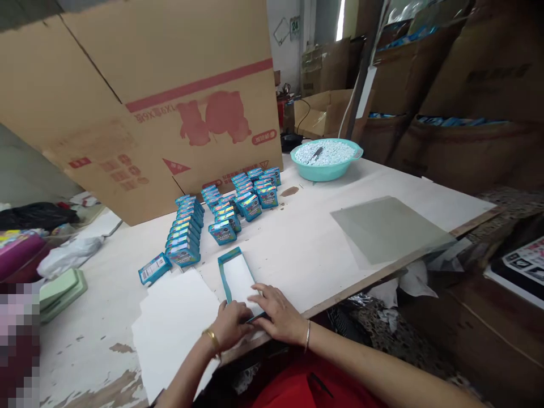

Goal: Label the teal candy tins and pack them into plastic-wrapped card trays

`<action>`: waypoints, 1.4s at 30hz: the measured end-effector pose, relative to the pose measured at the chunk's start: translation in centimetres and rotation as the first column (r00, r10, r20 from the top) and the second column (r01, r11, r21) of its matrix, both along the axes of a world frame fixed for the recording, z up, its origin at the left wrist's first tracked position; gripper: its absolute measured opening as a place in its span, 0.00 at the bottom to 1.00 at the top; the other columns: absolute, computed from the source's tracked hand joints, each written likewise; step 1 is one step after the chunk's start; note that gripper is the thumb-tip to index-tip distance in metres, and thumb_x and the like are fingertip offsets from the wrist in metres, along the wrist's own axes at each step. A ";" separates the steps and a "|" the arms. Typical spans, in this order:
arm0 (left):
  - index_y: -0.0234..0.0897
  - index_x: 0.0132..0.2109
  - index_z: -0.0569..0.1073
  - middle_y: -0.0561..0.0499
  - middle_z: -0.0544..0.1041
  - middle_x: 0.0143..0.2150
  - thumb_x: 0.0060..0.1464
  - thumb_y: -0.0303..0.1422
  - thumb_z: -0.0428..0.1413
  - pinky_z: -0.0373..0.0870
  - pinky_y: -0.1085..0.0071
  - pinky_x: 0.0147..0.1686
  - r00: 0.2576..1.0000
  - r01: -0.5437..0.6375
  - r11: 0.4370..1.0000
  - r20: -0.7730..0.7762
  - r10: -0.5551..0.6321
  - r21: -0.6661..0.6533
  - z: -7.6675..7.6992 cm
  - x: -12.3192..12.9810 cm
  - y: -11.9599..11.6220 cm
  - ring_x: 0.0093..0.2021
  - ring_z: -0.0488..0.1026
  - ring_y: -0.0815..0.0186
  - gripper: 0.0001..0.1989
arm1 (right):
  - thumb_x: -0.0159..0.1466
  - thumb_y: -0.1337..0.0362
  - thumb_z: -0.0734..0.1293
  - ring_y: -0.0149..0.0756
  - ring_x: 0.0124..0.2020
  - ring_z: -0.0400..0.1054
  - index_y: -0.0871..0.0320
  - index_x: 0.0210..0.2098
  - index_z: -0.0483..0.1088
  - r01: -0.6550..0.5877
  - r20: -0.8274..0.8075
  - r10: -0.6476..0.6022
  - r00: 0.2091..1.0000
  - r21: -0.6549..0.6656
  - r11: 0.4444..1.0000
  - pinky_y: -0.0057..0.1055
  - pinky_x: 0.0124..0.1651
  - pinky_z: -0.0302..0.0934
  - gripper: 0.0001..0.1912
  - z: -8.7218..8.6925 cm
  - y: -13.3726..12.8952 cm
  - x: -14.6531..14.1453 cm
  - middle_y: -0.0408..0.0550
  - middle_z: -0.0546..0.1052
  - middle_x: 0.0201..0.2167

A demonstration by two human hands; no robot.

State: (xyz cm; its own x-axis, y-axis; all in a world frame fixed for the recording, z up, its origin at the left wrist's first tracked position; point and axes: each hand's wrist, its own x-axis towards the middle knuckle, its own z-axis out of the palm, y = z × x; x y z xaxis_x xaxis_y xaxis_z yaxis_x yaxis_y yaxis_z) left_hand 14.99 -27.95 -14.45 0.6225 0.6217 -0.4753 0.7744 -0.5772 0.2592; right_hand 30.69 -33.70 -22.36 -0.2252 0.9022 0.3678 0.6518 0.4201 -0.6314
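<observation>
An open shallow teal box (228, 254) with a white sheet lying inside it rests at the table's near edge. My left hand (232, 324) is closed on its near left corner, with the fingers curled over the wall. At the near right corner, my right hand (278, 313) grips the box's side, thumb low and fingers bent over the edge. The near end of the box is partly hidden by both hands. Just left of it lies a fanned stack of white sheets (174, 323). A small blue packet (154, 268) lies flat beyond the sheets.
Rows of small blue packets (185, 226) stand behind the box, before a large cardboard carton (170, 113). A teal basin (325, 171) full of pale pieces holds a dark scoop-like tool. A translucent sheet (386, 226) lies at right, a green case (63, 294) at left.
</observation>
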 end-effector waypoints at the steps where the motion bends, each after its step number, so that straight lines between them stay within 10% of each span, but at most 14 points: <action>1: 0.41 0.37 0.75 0.50 0.77 0.38 0.54 0.31 0.53 0.50 0.43 0.58 0.998 0.003 0.998 0.065 -0.007 0.069 0.2 0.1 -0.3 0.46 0.71 0.59 0.06 | 0.61 0.64 0.67 0.43 0.54 0.60 0.57 0.45 0.68 0.009 0.030 -0.009 1.000 0.006 1.000 0.42 0.53 0.59 0.12 -0.1 0.0 0.3 0.52 0.65 0.57; 4: 0.45 0.51 0.71 0.47 0.75 0.46 0.56 0.35 0.53 0.50 0.45 0.61 0.930 -0.017 0.948 0.353 -0.102 0.318 1.4 0.8 1.0 0.49 0.71 0.59 0.15 | 0.62 0.66 0.66 0.43 0.49 0.63 0.58 0.34 0.70 0.059 0.110 -0.063 0.992 0.044 0.997 0.41 0.49 0.62 0.02 -0.4 -0.2 1.9 0.51 0.70 0.52; 8: 0.40 0.60 0.63 0.40 0.68 0.56 0.56 0.43 0.52 0.63 0.55 0.55 0.838 -0.129 0.838 0.510 -0.194 0.531 3.8 4.4 9.2 0.57 0.65 0.54 0.26 | 0.63 0.61 0.65 0.45 0.50 0.65 0.56 0.37 0.72 0.185 0.132 -0.197 0.971 0.103 0.977 0.43 0.50 0.63 0.06 -0.6 -1.0 5.0 0.53 0.69 0.56; 14: 0.27 0.67 0.47 0.28 0.49 0.68 0.43 0.52 0.59 0.44 0.45 0.62 0.975 -0.196 0.747 0.208 0.079 0.635 3.4 12.8 25.2 0.68 0.42 0.39 0.53 | 0.61 0.42 0.61 0.53 0.64 0.53 0.60 0.68 0.42 0.425 0.125 -0.453 0.883 0.198 0.883 0.47 0.56 0.60 0.46 -1.5 0.4 7.2 0.62 0.55 0.65; 19: 0.27 0.68 0.40 0.27 0.38 0.70 0.36 0.56 0.61 0.38 0.43 0.62 0.997 -0.052 0.795 -0.020 0.080 0.604 1.5 16.1 31.8 0.68 0.36 0.37 0.63 | 0.62 0.43 0.59 0.54 0.64 0.53 0.57 0.69 0.34 0.554 0.179 -0.581 0.794 0.178 0.813 0.48 0.57 0.59 0.46 -4.7 3.5 6.0 0.55 0.56 0.65; 31: 0.34 0.68 0.47 0.30 0.55 0.64 0.43 0.39 0.59 0.45 0.48 0.60 0.986 0.161 0.714 -0.073 -0.152 0.681 1.1 16.0 31.5 0.65 0.52 0.42 0.48 | 0.61 0.44 0.60 0.60 0.63 0.54 0.54 0.69 0.32 0.521 0.196 -0.529 0.826 0.096 0.848 0.60 0.55 0.59 0.47 -6.5 8.1 5.2 0.54 0.54 0.65; 42: 0.37 0.68 0.47 0.36 0.65 0.53 0.37 0.44 0.61 0.62 0.51 0.49 0.990 0.077 0.765 0.040 -0.132 0.640 4.1 16.5 30.9 0.53 0.63 0.42 0.53 | 0.50 0.81 0.53 0.49 0.69 0.25 0.61 0.65 0.15 0.548 0.107 -0.538 0.836 -0.211 0.810 0.64 0.65 0.38 0.52 -0.3 9.7 3.7 0.52 0.38 0.69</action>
